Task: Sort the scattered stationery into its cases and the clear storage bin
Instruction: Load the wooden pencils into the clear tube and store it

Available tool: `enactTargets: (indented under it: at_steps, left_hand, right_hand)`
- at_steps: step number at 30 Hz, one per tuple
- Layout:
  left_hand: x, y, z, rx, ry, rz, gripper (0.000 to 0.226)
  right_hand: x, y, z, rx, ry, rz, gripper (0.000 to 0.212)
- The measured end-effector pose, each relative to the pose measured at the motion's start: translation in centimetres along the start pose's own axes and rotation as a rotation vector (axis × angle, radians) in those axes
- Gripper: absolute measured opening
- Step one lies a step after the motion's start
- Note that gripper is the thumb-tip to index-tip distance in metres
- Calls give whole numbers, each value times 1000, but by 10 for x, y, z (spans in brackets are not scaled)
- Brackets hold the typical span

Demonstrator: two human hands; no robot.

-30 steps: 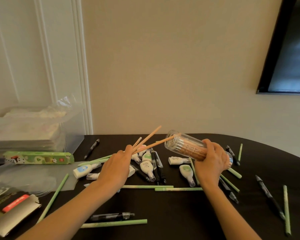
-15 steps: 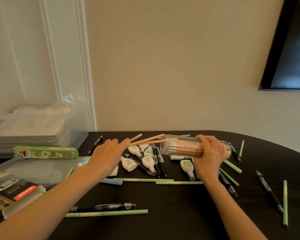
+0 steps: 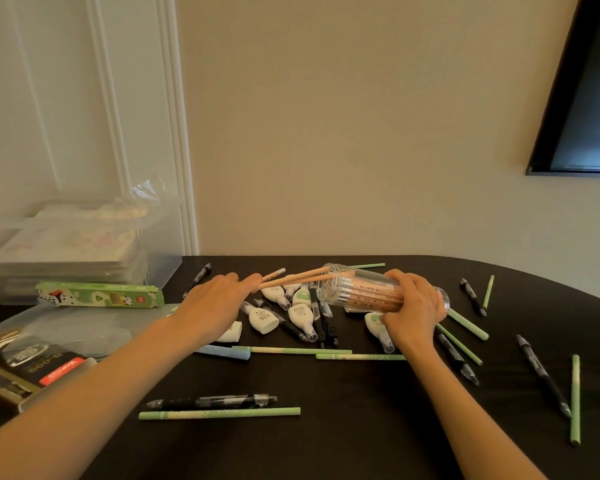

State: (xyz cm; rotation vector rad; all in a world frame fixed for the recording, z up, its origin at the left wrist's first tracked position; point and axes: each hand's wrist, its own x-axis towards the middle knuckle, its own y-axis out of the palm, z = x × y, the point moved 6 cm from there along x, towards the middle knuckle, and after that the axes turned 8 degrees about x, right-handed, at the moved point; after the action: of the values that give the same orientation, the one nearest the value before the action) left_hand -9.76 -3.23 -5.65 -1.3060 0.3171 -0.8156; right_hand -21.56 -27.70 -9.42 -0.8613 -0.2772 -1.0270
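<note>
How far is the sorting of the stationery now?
Early to middle. Done: the clear tube already holds many wooden pencils. In hand: the right hand holds the tube on its side, and the left hand feeds more wooden pencils into its mouth. Left: green pencils, black pens and correction tapes lie scattered on the table; the green case lies by the clear bin.

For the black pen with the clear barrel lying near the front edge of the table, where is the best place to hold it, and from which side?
Pinch the black pen with the clear barrel at mid-barrel from above. It lies flat, left to right, and a long green pencil runs close along its near side, so thumb and finger probably fit best dropping over the top. The left hand is nearer, but it holds wooden pencils.
</note>
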Motion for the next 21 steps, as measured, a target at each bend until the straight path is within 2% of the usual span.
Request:
enactTargets:
  at_steps: [6, 9, 13, 18, 21]
  left_hand:
    - [4, -19, 3, 141, 27, -76, 59]
    - [4, -26, 2, 161, 16, -96, 56]
    - [5, -29, -16, 181, 101, -106, 53]
    - [19, -44, -58, 92, 165, -195, 46]
    - [31, -55, -75, -7, 151, -190, 44]
  right_hand:
    - [1, -4, 1, -2, -26, -5, 63]
    - [2, -1, 2, 18, 11, 57, 61]
    - [-4, 3, 10, -46, -94, 140, 53]
    - [-9, 10, 14, -34, -57, 79, 61]
    - [-9, 8, 9, -21, 9, 38, 61]
